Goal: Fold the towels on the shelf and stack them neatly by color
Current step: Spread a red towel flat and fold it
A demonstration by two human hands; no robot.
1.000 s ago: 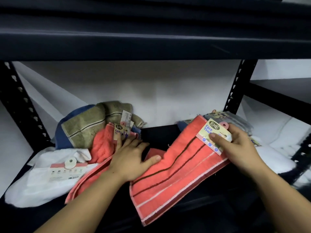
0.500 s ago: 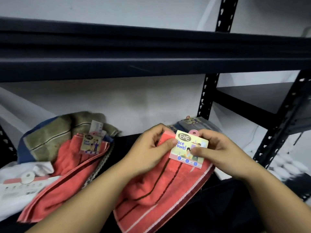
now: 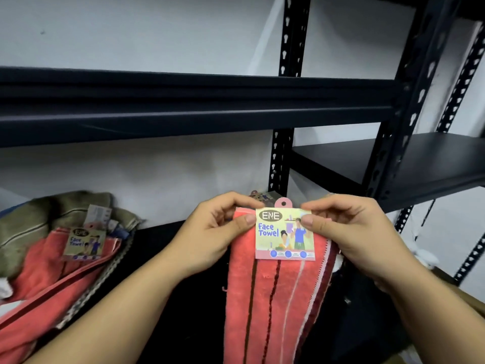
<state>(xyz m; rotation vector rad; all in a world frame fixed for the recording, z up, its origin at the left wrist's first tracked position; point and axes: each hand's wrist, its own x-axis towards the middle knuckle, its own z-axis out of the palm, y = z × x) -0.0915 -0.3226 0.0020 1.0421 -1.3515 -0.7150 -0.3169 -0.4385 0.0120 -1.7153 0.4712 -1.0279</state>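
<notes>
A coral red towel (image 3: 278, 300) with dark and pale stripes hangs lifted in front of the shelf, its "Face Towel" card label (image 3: 284, 233) at the top edge. My left hand (image 3: 215, 232) pinches the towel's upper edge at the label's left side. My right hand (image 3: 349, 232) pinches the upper edge at the label's right side. A second coral towel (image 3: 49, 279) with the same kind of label lies crumpled on the shelf at the left. Behind it lies an olive towel (image 3: 49, 208) with thin stripes.
The dark shelf board (image 3: 162, 235) runs under the towels. A dark upper shelf beam (image 3: 183, 109) crosses just above my hands. Black slotted uprights (image 3: 282, 158) stand behind, and a neighbouring shelf (image 3: 393, 158) lies to the right. A bit of white cloth (image 3: 4, 287) shows at the far left.
Both hands have raised the coral towel off the shelf by its labelled edge, so it now hangs down lengthwise. The view has swung up and to the right.
</notes>
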